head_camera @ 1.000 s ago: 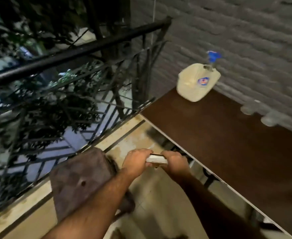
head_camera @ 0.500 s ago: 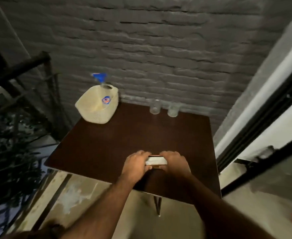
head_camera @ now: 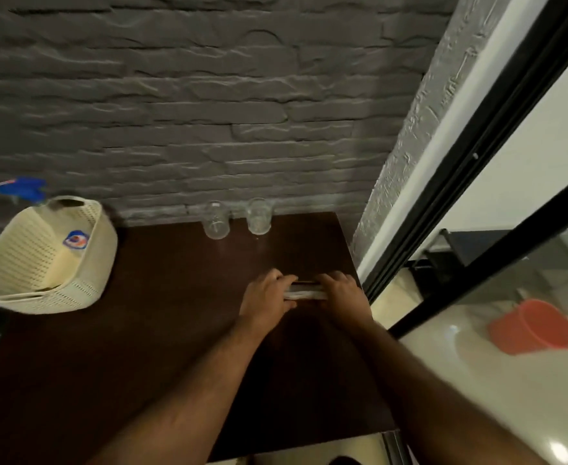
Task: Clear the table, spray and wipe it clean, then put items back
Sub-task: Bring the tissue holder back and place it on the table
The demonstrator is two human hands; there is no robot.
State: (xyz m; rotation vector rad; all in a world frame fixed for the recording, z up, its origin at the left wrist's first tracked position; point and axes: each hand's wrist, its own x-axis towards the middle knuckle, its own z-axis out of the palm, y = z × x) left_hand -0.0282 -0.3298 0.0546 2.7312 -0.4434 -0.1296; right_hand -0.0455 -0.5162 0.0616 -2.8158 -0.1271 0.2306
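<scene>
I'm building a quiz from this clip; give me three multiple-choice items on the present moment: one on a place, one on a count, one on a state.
1. Where do the glasses stand?
A. at the table's back edge, by the wall
B. inside the basket
C. on the floor

2. How many glasses are on the table?
A. one
B. two
C. four

3. What are the hands doing?
A. hanging free
B. both gripping one flat object
C. lifting the basket

Key:
1 A, the glasses stand on the table against the brick wall.
2 B, a pair, side by side.
3 B, left hand and right hand clasp the flat object; the basket sits apart.
</scene>
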